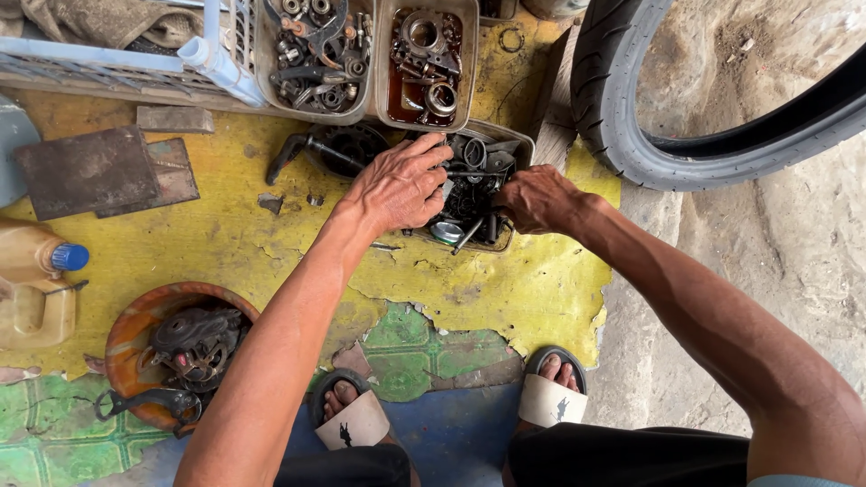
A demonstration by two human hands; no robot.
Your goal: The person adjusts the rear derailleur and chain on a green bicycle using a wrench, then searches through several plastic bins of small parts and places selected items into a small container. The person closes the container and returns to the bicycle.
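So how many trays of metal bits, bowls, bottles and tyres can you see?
Trays of metal parts: 3
Orange bowls: 1
Plastic bottles: 1
Tyres: 1
Total: 6
The left hand and right hand are both in the nearest tray.

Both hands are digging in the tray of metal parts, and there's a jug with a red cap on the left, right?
Not quite: the cap is blue, not red. The head view shows the yellowish jug at the left with a blue cap. The rest holds: the left hand and right hand are both in the tray of metal parts.
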